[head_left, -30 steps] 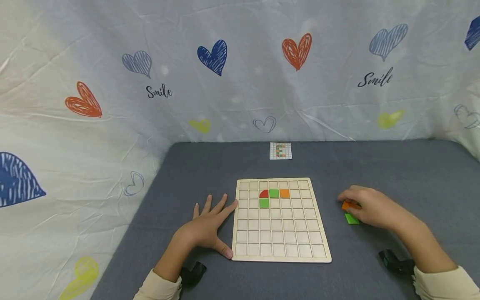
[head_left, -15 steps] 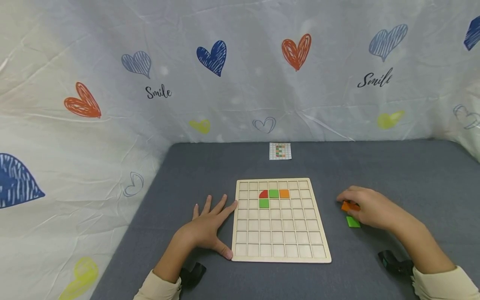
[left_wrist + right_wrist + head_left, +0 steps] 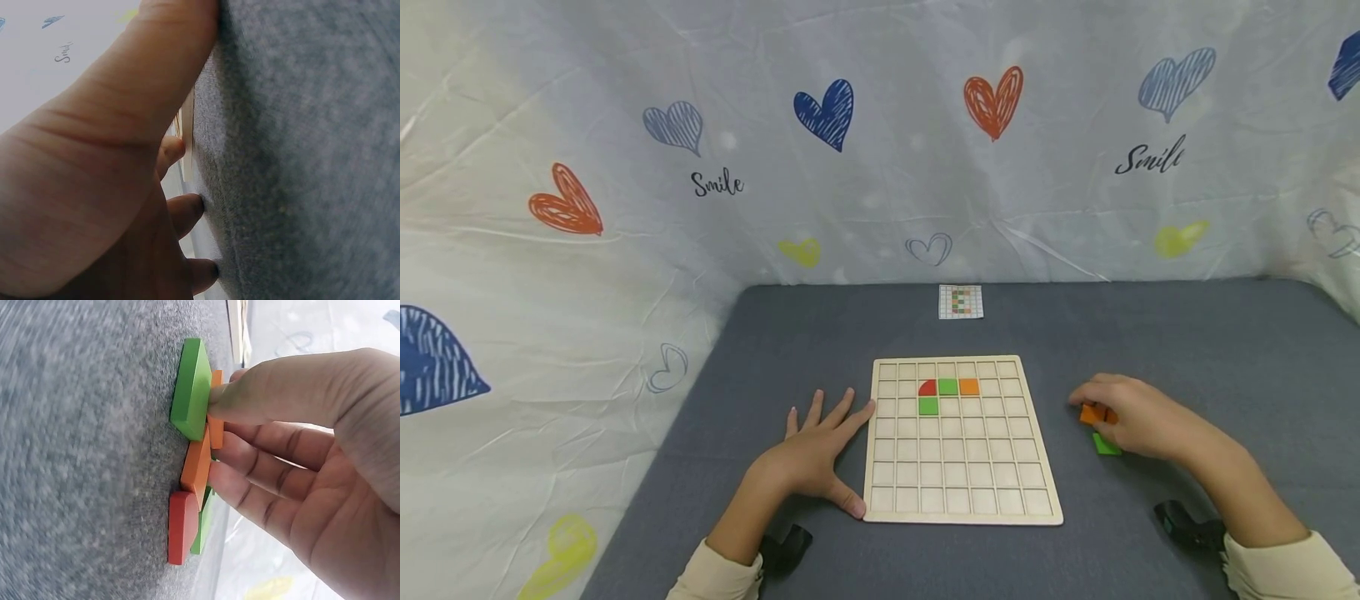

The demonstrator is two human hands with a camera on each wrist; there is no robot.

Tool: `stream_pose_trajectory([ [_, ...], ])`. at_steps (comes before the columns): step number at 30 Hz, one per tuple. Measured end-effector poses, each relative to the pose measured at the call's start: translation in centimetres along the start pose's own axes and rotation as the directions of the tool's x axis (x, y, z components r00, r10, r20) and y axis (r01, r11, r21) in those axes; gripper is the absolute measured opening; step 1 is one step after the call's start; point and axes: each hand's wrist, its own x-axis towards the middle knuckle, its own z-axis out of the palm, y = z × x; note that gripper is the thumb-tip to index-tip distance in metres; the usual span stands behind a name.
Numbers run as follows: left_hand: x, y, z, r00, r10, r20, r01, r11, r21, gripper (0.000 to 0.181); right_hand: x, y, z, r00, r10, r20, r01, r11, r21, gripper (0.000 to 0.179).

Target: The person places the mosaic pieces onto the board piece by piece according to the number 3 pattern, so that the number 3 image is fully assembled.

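Observation:
My left hand (image 3: 805, 458) lies with fingers spread beside the wooden grid board (image 3: 917, 498), its thumb and index fingertip touching the board's left edge. On the board sit a red quarter-round tile (image 3: 928, 387), a green square tile (image 3: 948, 387), an orange square tile (image 3: 969, 387) and another green tile (image 3: 928, 406) below the red one. To the right, my right hand (image 3: 1138, 415) pinches an orange tile (image 3: 216, 419) between thumb and fingers. Close under it are a green tile (image 3: 192, 387), another orange tile (image 3: 197, 459) and a red tile (image 3: 181, 528); the hand partly hides them from above.
A small printed pattern card (image 3: 961, 302) lies at the back of the grey cloth-covered table (image 3: 820, 333). Behind it hangs a white curtain (image 3: 895, 183) with printed hearts. Another green tile (image 3: 204, 528) lies behind the red one in the right wrist view.
My right hand has shifted slightly left, and the orange tile has moved a little left with it. The left hand and the board have stayed put.

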Motion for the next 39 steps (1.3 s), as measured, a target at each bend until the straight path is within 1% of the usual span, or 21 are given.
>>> stream_pose_trajectory([
  [8,0.0,0.0,0.0,1.000,0.005,-0.005,-0.005,1.000,0.006,0.135,0.4,-0.7,0.2,0.999,-0.035,-0.032,0.035,0.999,0.001,0.037],
  [13,0.0,0.0,0.0,1.000,0.002,-0.002,-0.002,1.000,0.009,0.136,0.9,-1.3,0.3,0.999,-0.035,0.008,0.035,0.999,0.012,0.035],
  [17,0.0,0.0,-0.1,1.000,-0.001,-0.001,0.001,1.000,0.011,0.136,1.3,-1.7,0.4,0.998,-0.049,0.024,0.048,0.998,0.039,0.034],
  [20,0.1,0.0,-0.1,1.000,0.000,-0.002,0.000,1.000,0.009,0.136,1.5,-2.0,0.6,0.998,-0.062,0.029,0.059,0.995,0.081,0.034],
  [25,0.1,0.0,0.0,1.000,0.004,0.000,-0.004,1.000,0.002,0.136,1.8,-2.7,1.0,0.995,-0.099,0.032,0.094,0.987,0.131,0.037],
  [33,0.1,-0.1,0.1,1.000,0.009,-0.005,-0.009,1.000,-0.004,0.135,2.9,-4.1,1.4,0.989,-0.144,0.022,0.141,0.986,0.085,0.035],
  [39,0.0,-0.2,0.1,1.000,0.012,-0.005,-0.012,1.000,-0.006,0.135,3.5,-5.1,1.4,0.989,-0.144,0.042,0.139,0.985,0.105,0.037],
])
